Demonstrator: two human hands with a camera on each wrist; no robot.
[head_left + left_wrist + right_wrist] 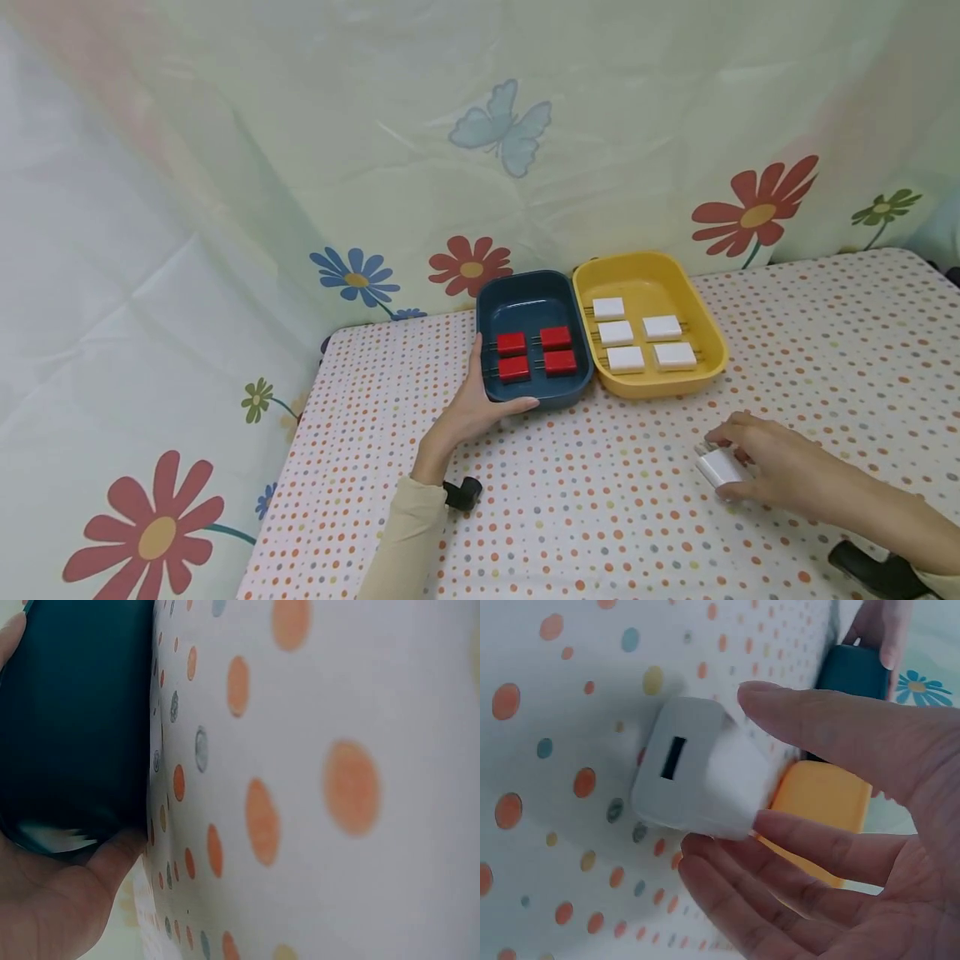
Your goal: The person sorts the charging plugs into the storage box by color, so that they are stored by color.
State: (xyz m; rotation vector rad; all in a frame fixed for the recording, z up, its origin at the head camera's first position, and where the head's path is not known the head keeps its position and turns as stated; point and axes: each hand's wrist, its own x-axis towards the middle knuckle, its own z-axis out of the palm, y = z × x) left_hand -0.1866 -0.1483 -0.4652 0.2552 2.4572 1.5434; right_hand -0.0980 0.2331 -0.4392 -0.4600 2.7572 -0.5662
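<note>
My left hand (474, 406) lies spread against the near left corner of a dark blue tray (536, 283). Its fingers run along the left wall and the thumb along the front wall. Several red plugs (513, 344) with metal prongs lie in that tray. Lower right, my right hand (772, 462) holds a white USB charger plug (722, 468) between thumb and fingers, low over the tablecloth. The charger's slotted port end (673, 759) faces the right wrist camera. Whether the charger touches the cloth, I cannot tell.
A yellow tray (708, 333) stands beside the blue one, with several white plugs (625, 359) in it. Dotted cloth (585, 500) covers the table. A flowered curtain (600, 167) hangs behind the trays.
</note>
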